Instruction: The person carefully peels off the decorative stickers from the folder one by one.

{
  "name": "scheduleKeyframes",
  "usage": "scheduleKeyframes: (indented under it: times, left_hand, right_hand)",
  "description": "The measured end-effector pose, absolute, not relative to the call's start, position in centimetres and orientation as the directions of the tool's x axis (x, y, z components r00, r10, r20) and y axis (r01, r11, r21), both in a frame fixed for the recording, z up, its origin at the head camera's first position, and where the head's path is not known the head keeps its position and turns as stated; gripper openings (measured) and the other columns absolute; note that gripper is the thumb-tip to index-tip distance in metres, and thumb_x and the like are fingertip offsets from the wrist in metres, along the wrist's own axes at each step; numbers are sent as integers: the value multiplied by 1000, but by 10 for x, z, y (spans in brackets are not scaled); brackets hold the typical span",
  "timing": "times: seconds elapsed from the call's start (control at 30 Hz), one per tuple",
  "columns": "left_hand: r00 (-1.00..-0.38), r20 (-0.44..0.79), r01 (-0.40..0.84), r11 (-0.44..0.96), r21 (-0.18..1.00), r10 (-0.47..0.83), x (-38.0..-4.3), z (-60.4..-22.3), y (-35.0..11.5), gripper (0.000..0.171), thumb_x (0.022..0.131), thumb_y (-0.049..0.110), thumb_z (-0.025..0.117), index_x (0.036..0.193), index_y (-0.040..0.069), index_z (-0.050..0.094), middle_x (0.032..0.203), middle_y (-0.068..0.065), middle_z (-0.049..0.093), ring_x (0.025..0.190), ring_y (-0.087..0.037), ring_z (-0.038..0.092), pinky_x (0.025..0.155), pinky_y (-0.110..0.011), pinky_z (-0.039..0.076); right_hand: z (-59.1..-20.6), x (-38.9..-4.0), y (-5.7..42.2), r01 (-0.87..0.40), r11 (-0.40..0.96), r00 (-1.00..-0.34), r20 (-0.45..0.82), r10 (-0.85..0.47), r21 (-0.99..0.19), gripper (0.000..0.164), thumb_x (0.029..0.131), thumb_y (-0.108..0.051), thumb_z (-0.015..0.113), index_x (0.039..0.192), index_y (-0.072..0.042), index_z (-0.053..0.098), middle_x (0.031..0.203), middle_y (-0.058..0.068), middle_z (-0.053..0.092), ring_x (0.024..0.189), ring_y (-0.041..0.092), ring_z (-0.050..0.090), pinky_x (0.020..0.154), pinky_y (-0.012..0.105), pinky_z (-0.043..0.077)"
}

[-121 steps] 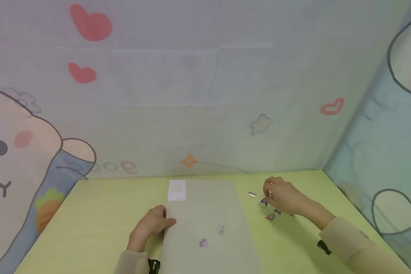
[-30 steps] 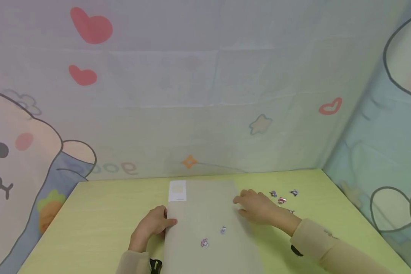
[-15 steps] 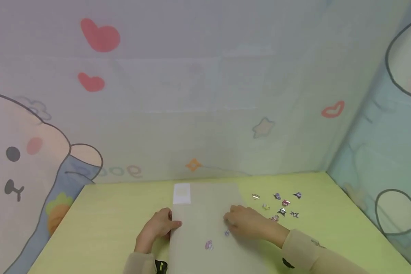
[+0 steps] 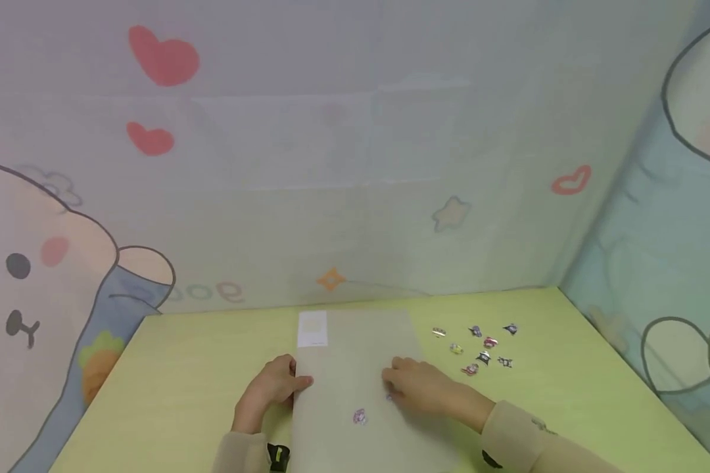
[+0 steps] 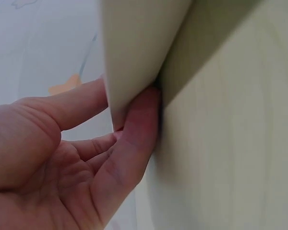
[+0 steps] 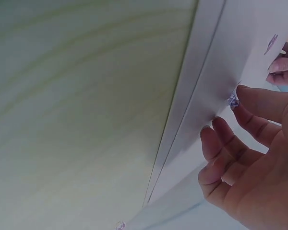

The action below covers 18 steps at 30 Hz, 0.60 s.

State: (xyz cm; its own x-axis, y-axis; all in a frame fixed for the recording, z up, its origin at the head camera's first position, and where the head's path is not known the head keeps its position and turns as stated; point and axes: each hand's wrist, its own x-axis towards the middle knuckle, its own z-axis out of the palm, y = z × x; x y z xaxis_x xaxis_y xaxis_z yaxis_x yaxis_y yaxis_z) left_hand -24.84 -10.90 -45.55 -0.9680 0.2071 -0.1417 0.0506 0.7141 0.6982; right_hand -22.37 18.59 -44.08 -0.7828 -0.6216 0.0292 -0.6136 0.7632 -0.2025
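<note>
A flat beige board point(image 4: 346, 355) with a white label point(image 4: 312, 328) at its top left lies on the table. My left hand point(image 4: 273, 382) grips its left edge; in the left wrist view the thumb is on one face and a curled finger point(image 5: 137, 134) is tucked beneath. My right hand point(image 4: 423, 386) is over the right part of the board, its thumb and index fingertip meeting at a small shiny purple sticker point(image 6: 234, 100). Whether that sticker is clear of the board I cannot tell. A pink-purple sticker point(image 4: 359, 416) lies on the board, left of this hand.
Several small shiny stickers point(image 4: 484, 357) are scattered on the yellow-green table point(image 4: 183, 387) to the right of the board. A printed cloth backdrop point(image 4: 272, 164) rises behind the table, and another printed cloth point(image 4: 657, 263) stands along the right side.
My right hand has moved left from among the scattered stickers onto the board, and over the last half second it barely shifts. The left hand keeps its grip on the board's edge.
</note>
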Motion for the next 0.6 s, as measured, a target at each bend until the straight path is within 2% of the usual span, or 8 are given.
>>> scheduleKeyframes:
  times: [0.1, 0.37, 0.6]
  left_hand:
    - [-968, -150, 42, 717, 696, 202, -250, -458, -110, 30, 90, 24, 72, 89, 3, 51, 77, -7, 54, 66, -19, 52, 59, -32, 41]
    - [-970, -161, 22, 720, 694, 184, -254, -456, -106, 29, 90, 23, 72, 88, 2, 51, 75, -7, 56, 63, -19, 56, 58, -32, 43]
    - [-969, -167, 15, 718, 696, 182, -249, -455, -108, 29, 90, 22, 72, 87, 2, 51, 75, -7, 56, 63, -19, 58, 59, -32, 43]
  right_hand:
    - [-442, -225, 183, -601, 768, -790, 21, -612, -220, 7, 90, -14, 68, 94, -14, 63, 83, -8, 49, 74, 9, 49, 67, 25, 48]
    - [-443, -231, 184, -574, 754, -797, 8, -604, -321, 9, 90, -9, 67, 89, -13, 58, 81, -6, 48, 75, 11, 48, 70, 28, 48]
    - [-439, -228, 188, -575, 739, -790, 4, -613, -351, 10, 91, -9, 64, 87, -12, 56, 80, -6, 48, 74, 11, 47, 70, 29, 47]
